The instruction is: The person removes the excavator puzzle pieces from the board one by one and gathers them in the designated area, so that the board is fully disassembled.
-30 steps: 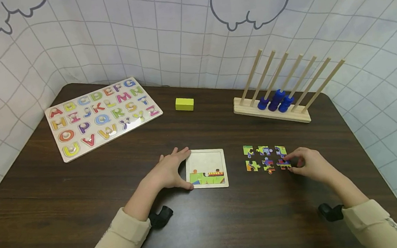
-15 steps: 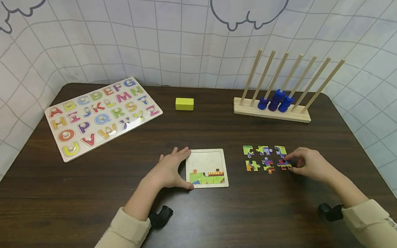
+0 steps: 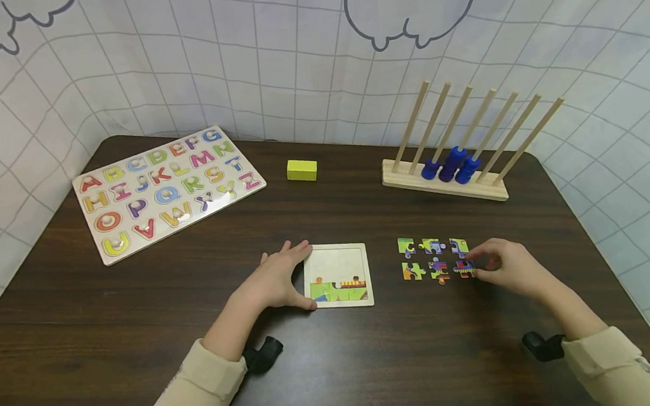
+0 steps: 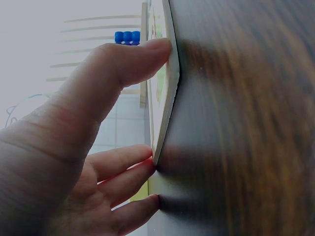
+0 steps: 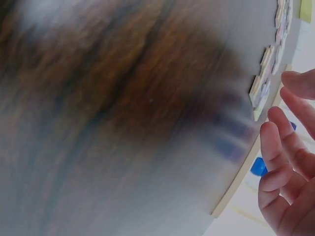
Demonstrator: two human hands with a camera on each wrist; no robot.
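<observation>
In the head view my left hand holds the left side of a small square puzzle tray. The left wrist view has the thumb on one corner of the tray and fingertips against another. Joined green pieces fill the tray's near part; its far part is bare wood. To the right, several loose jigsaw pieces lie in two rows. My right hand hovers at the right end, thumb and index finger parted beside a red-and-purple jigsaw piece. In the right wrist view its fingers hold nothing.
An alphabet board lies at the far left of the dark table. A yellow block sits at the back middle. At the back right stands a wooden peg rack with blue beads. Grid-patterned cloth hangs behind.
The red-and-purple piece has shifted very slightly among the others. My right hand has since drawn back a little from it, its fingers parting. The left hand and tray stay put.
</observation>
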